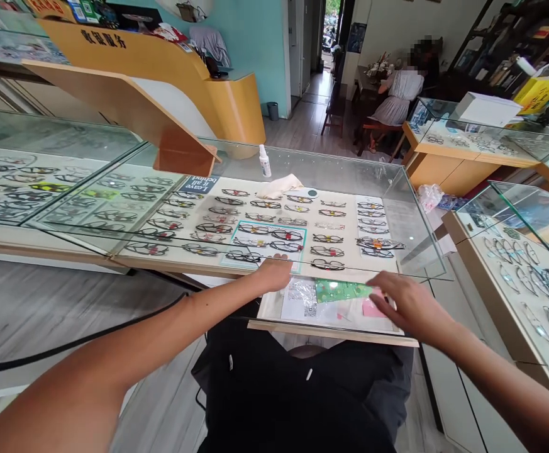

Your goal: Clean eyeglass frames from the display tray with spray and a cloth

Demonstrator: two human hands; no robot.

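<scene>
Both hands lie flat, open, empty: left hand (274,272) on the glass bench (399,189), right hand (404,302) hiding a pink card (370,309).

- My left hand (274,272) rests at the near edge of the glass countertop (349,173), fingers flat; the pane blocks any reach down to the rows of eyeglass frames (274,236) beneath it.
- My right hand (404,303) hovers over the pulled-out drawer tray (331,330), just beside a green card (343,290) and a pink slip (372,309); the tray lies open from above.
- The glass between my hands is bare.
- Further back, a spray bottle (265,161) and a folded cloth (278,186) stand in the way.
- The wooden counter ledge (127,113) juts over the far left corner, touching the glass, I think.
</scene>
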